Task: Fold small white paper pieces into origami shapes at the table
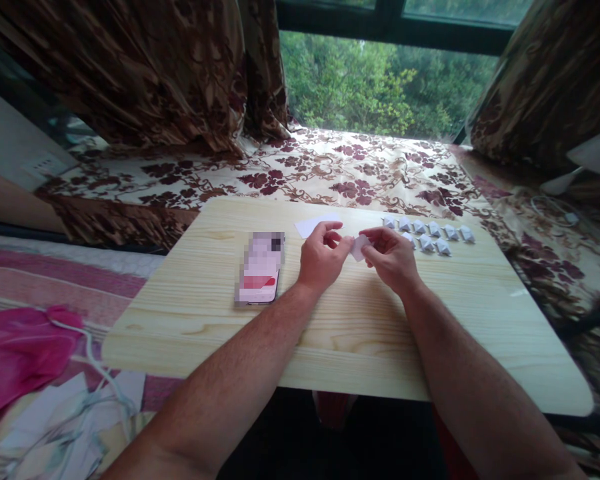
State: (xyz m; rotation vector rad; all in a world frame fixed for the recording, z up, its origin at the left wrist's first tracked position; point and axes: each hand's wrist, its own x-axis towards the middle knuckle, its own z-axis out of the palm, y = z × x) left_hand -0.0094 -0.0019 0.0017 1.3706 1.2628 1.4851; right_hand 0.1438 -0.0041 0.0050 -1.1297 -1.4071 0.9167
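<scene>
No text, brand or number can be read; the phone screen [260, 267] is pixelated.

We are seeing daylight coming through the window [390, 87] at one o'clock, a faint glare streaking the worktop [365, 333] towards three, shadow darkening six, pixelation masking the phone [257, 270], and blur softening the stretched edges.

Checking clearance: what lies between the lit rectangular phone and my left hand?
In the head view, bare pale wood-grain tabletop separates the phone from your left hand.
</scene>
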